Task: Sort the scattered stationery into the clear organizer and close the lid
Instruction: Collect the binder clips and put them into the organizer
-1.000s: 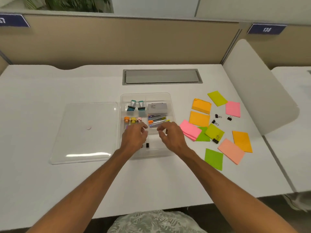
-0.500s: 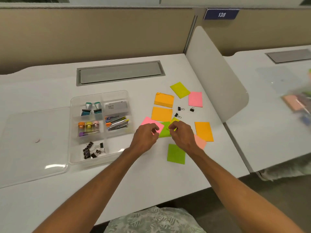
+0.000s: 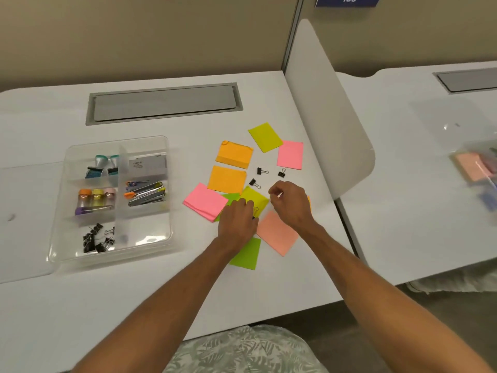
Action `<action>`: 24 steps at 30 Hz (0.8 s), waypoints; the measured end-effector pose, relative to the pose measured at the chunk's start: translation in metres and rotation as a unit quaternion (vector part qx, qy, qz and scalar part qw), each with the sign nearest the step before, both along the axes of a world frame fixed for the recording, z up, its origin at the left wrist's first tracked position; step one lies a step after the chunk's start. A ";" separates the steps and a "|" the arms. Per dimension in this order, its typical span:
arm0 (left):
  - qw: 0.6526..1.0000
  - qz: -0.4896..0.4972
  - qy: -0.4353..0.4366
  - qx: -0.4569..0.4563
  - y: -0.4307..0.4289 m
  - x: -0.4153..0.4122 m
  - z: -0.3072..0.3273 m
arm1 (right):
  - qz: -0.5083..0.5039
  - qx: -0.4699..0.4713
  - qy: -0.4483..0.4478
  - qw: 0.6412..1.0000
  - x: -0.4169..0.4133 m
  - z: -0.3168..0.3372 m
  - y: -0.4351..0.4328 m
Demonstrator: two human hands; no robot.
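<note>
The left hand (image 3: 236, 222) is laid, fingers relaxed, on flat matte sticky notes (image 3: 255, 198). The right hand (image 3: 290, 204) is curled, but whether anything is pinched cannot be told. The clear plastic organizer (image 3: 146, 231) is seen well left of both.

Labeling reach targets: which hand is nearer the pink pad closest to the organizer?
Left. The left hand sits just right of the pink pad; the right hand is farther right, past the yellow-green pad.
</note>
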State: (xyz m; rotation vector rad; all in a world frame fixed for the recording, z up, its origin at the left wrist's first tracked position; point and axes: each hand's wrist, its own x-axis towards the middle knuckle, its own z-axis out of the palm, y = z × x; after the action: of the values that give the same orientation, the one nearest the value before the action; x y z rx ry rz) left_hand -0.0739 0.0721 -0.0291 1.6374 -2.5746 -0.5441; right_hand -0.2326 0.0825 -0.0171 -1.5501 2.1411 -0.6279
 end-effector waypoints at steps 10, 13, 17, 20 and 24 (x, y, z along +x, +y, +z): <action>0.992 0.088 0.087 -0.014 -0.021 0.008 0.010 | 0.097 0.024 0.038 0.994 -0.001 -0.009 -0.041; 0.988 0.108 0.104 -0.026 -0.029 0.017 0.017 | 0.133 0.029 0.075 0.988 0.007 -0.011 -0.054; 0.982 0.133 0.128 -0.028 -0.038 0.031 0.025 | 0.176 0.038 0.152 0.972 0.018 -0.015 -0.064; 0.977 0.151 0.150 -0.028 -0.041 0.041 0.029 | 0.189 0.042 0.199 0.961 0.024 -0.019 -0.068; 0.971 0.173 0.159 -0.034 -0.041 0.057 0.033 | 0.169 0.032 0.214 0.962 0.029 -0.017 -0.069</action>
State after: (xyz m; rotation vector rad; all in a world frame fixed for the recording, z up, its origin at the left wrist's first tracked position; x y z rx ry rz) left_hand -0.0168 0.0307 0.0039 1.7552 -2.0048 -0.6214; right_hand -0.2037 0.0130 -0.0340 -2.1010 2.0725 -0.1122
